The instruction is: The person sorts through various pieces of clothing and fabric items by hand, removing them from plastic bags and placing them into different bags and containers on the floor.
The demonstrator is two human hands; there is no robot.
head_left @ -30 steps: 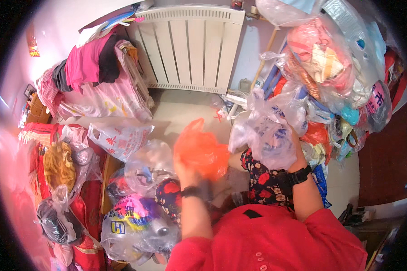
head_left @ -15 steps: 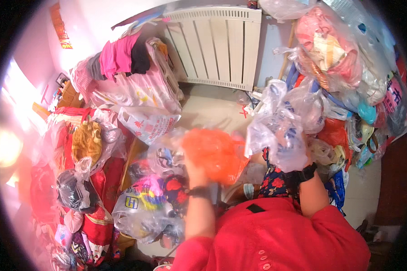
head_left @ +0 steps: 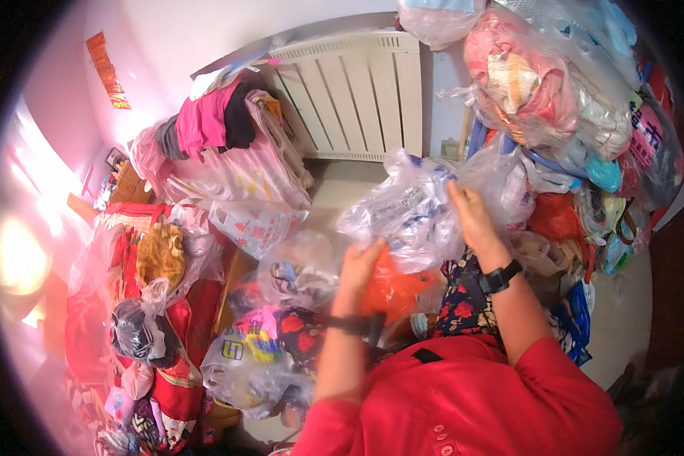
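Note:
Between my hands is a crumpled clear plastic bag point(head_left: 406, 205) with blue print. My right hand point(head_left: 475, 220) grips its right side, thumb in front and the other fingers partly hidden by the film. Lower and to the left, my left hand point(head_left: 359, 267) is closed at the near edge of the clear bag. An orange plastic bag point(head_left: 395, 289) hangs from beside that hand, under the clear one, and the left fingers seem closed on it. How the two bags overlap at the left fingers is hard to see.
Filled clear bags point(head_left: 300, 270) stand to the left, near a white printed bag point(head_left: 258, 228). Red bundles point(head_left: 182, 319) and a draped pile point(head_left: 228, 175) lie farther left. A white radiator point(head_left: 349, 95) stands at the back. Stuffed bags point(head_left: 524, 83) are heaped at right.
The clear bag has moved left and spread out between my hands. My left hand has lowered with the orange bag, now partly beneath the clear one. The view has shifted slightly.

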